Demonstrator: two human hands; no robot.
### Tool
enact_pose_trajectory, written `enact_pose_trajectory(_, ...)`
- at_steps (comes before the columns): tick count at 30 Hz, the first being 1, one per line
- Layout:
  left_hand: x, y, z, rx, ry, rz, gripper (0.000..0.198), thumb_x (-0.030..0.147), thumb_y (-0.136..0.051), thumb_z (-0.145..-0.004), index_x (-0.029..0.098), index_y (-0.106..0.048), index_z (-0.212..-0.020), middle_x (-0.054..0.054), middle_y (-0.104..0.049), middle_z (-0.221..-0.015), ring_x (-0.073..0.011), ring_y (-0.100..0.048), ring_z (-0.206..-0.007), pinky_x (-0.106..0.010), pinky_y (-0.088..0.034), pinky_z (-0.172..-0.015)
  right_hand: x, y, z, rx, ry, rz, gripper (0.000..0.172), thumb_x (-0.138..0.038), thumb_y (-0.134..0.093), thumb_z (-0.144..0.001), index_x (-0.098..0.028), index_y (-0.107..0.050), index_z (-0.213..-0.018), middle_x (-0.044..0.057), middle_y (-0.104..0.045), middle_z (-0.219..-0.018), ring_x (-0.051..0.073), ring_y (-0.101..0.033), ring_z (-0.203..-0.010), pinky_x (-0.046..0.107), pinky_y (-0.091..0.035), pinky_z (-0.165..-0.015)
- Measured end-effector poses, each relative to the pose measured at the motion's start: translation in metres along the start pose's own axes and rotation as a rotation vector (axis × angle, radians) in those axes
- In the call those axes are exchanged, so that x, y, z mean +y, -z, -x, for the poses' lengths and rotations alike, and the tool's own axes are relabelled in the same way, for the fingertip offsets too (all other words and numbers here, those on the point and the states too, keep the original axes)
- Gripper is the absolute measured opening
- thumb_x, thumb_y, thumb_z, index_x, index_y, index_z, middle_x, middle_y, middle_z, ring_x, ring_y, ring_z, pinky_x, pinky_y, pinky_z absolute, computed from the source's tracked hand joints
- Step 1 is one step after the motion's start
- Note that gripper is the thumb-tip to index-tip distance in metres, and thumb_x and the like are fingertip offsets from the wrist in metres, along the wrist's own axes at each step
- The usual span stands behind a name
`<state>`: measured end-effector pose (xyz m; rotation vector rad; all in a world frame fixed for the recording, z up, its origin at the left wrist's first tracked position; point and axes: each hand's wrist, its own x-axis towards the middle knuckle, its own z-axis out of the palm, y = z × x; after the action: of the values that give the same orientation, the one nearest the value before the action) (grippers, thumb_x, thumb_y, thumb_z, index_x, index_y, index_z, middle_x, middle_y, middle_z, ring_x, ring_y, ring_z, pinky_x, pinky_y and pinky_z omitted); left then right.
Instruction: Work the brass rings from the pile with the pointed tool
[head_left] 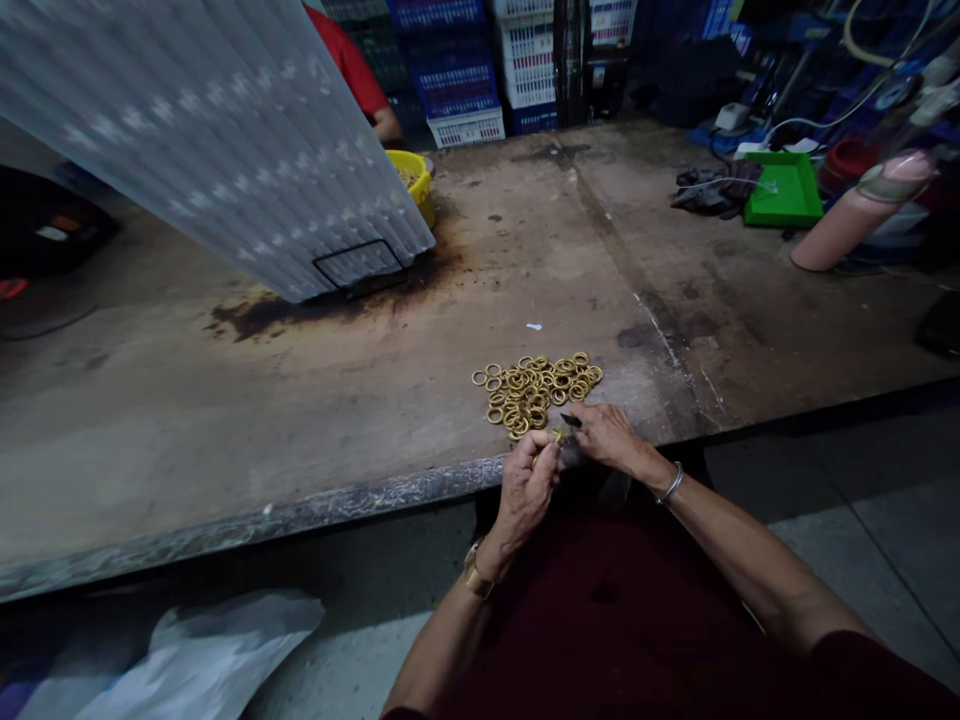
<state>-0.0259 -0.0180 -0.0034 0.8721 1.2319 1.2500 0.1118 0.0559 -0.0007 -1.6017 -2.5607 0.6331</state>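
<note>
our left hand [527, 482]: fingers pinched on a brass-coloured piece [557, 436]. our right hand [606, 435]: fingers closed round a dark tool [571, 421]. we see brass-coloured rings [534, 392] heaped on surface [360, 410], left hand's 12 o'clock.

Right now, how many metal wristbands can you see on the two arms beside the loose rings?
2: a gold-coloured band on the wrist behind the left hand, and a silver-coloured bangle behind the right hand. Sleeves may hide others.

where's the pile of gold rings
In the head view, the ring pile lies slightly right of centre on the table, just beyond the left hand.
</note>
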Motion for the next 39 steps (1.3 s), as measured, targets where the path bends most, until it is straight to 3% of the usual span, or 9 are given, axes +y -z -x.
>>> enact_pose_trajectory(3,0.006,0.000,0.000,-0.022,0.055,0.100,0.037,0.052,-0.066,-0.074,0.018,-0.056,-0.083,0.005,-0.053,-0.060,-0.0042,-0.041,-0.043,-0.015,-0.029,-0.039,0.002,-0.001,-0.006,0.124,-0.029,-0.161,0.019,-0.022,-0.047,-0.080,-0.019,-0.063,-0.090,0.005,-0.067,-0.076,0.016,-0.058,-0.068,0.024,-0.035,-0.061)
enact_pose_trajectory(6,0.008,0.001,-0.004,-0.024,0.088,0.233,0.037,0.050,-0.069,-0.072,0.018,-0.054,-0.084,0.005,-0.053,-0.061,-0.0033,-0.041,-0.042,-0.014,-0.030,-0.039,-0.001,-0.003,-0.010,0.201,-0.024,-0.504,0.020,-0.027,-0.044,-0.082,-0.017,-0.061,-0.077,0.002,-0.062,-0.069,0.013,-0.055,-0.064,0.022,-0.039,-0.062)
enact_pose_trajectory(11,0.009,0.000,-0.008,-0.020,0.111,0.351,0.039,0.047,-0.074,-0.067,0.017,-0.053,-0.083,0.006,-0.054,-0.061,-0.0030,-0.041,-0.042,-0.014,-0.031,-0.038,-0.006,-0.006,-0.007,0.137,0.093,-0.964,0.029,-0.039,-0.044,-0.085,-0.017,-0.062,-0.087,-0.001,-0.059,-0.069,0.011,-0.054,-0.064,0.022,-0.044,-0.063)
enact_pose_trajectory(18,0.005,-0.001,-0.011,-0.022,0.165,0.399,0.041,0.045,-0.077,-0.064,0.016,-0.053,-0.083,0.006,-0.053,-0.059,-0.0029,-0.041,-0.041,-0.014,-0.030,-0.037,-0.007,-0.015,-0.006,0.204,0.193,-0.945,0.019,-0.032,-0.051,-0.081,-0.017,-0.062,-0.079,0.001,-0.063,-0.072,0.012,-0.057,-0.069,0.023,-0.044,-0.067)
enact_pose_trajectory(27,-0.001,0.005,-0.018,0.051,0.250,0.396,0.045,0.048,-0.078,-0.061,0.016,-0.049,-0.074,0.005,-0.055,-0.058,-0.0041,-0.044,-0.042,-0.014,-0.029,-0.037,-0.009,-0.019,0.002,0.266,0.310,-0.651,0.016,-0.022,-0.049,-0.082,-0.019,-0.064,-0.074,0.001,-0.064,-0.068,0.011,-0.055,-0.062,0.022,-0.042,-0.062)
enact_pose_trajectory(30,0.000,0.006,-0.018,0.039,0.241,0.426,0.044,0.040,-0.081,-0.058,0.016,-0.049,-0.075,0.004,-0.056,-0.063,-0.0046,-0.047,-0.045,-0.015,-0.032,-0.038,-0.006,-0.020,0.000,0.254,0.251,-0.752,0.017,-0.024,-0.050,-0.081,-0.019,-0.066,-0.080,0.002,-0.066,-0.072,0.012,-0.057,-0.064,0.022,-0.044,-0.064)
enact_pose_trajectory(35,-0.001,0.008,-0.017,0.003,0.249,0.466,0.039,0.027,-0.081,-0.056,0.016,-0.050,-0.077,0.005,-0.055,-0.065,-0.0049,-0.048,-0.048,-0.015,-0.034,-0.039,0.006,-0.027,-0.013,0.338,0.030,-0.915,0.020,-0.028,-0.053,-0.077,-0.018,-0.067,-0.085,0.003,-0.069,-0.084,0.015,-0.061,-0.079,0.027,-0.047,-0.078)
enact_pose_trajectory(39,-0.001,0.009,-0.016,-0.031,0.254,0.456,0.036,0.023,-0.079,-0.058,0.016,-0.052,-0.081,0.005,-0.054,-0.065,-0.0056,-0.049,-0.049,-0.015,-0.035,-0.039,0.006,-0.031,-0.015,0.237,0.035,-0.941,0.025,-0.030,-0.055,-0.077,-0.017,-0.067,-0.095,0.003,-0.069,-0.089,0.015,-0.061,-0.082,0.028,-0.046,-0.080)
